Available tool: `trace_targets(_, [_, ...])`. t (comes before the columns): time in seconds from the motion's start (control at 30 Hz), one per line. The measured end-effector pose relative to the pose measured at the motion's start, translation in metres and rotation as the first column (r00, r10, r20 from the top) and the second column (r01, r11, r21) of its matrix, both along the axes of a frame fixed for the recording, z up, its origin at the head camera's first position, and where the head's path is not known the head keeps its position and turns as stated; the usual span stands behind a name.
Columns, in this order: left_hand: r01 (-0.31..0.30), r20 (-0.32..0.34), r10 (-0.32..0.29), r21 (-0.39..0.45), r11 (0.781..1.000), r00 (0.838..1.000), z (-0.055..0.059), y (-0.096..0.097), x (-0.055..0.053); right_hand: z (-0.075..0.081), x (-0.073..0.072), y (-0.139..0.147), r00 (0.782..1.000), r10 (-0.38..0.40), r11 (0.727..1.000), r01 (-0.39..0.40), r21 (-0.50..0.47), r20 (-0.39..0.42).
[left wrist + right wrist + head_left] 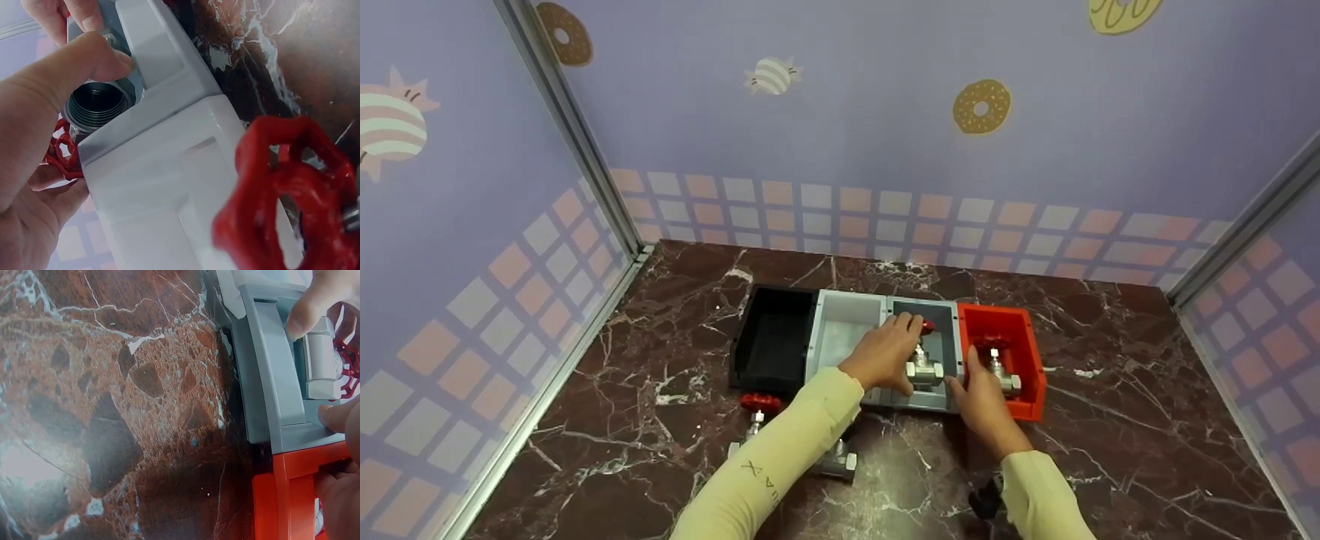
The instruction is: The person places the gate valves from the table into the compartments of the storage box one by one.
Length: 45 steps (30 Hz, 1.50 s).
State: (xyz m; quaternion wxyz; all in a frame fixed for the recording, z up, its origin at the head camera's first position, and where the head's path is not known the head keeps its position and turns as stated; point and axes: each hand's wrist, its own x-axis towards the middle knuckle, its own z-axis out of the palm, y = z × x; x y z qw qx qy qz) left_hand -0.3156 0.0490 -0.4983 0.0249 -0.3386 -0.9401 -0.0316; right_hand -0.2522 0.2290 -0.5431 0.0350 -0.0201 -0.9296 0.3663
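Observation:
A metal valve with a red handwheel [919, 367] stands in the dark grey bin [901, 306]. My left hand [885, 352] holds this valve, fingers at the handwheel and thumb [107, 59] by its threaded opening [98, 107]. My right hand [984, 397] straddles the wall between the dark grey and red bins. Its thumb reaches into the grey bin near the valve's end, while the fingers go down into the red bin [1031, 345]. A second valve [1006, 379] with a red handwheel lies in the red bin, partly covered by that hand.
Left of the grey bin, a white bin [847, 307] and a black bin [776, 330] complete the row. On the marble-patterned table, a red-handled valve [757, 409] and another valve [840, 461] lie partly behind my left forearm. A black object [984, 501] sits by my right sleeve. Patterned walls surround the table.

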Motion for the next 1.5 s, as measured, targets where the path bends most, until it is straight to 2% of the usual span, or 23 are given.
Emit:
trace_targets(0.5, [0.017,-0.102,-0.024,-0.063,0.998,0.994,-0.004,0.001,-0.007,0.000,0.001,-0.001,1.000,0.002,1.000,-0.002,-0.001,-0.025])
trace_targets(0.9, [-0.006,-0.039,0.002,-0.095,0.995,0.999,-0.006,0.004,-0.011,-0.001,0.001,-0.001,1.000,0.010,1.000,-0.011,-0.008,-0.027])
trace_targets(1.17, [-0.003,-0.044,-0.002,-0.114,0.993,0.999,-0.005,0.006,-0.014,-0.001,0.001,0.000,0.999,0.012,1.000,-0.012,-0.010,-0.045])
trace_targets(1.5, [0.001,-0.026,-0.005,-0.148,0.989,1.000,-0.005,0.009,-0.016,0.000,0.001,0.000,1.000,0.010,1.000,-0.010,-0.016,0.000])
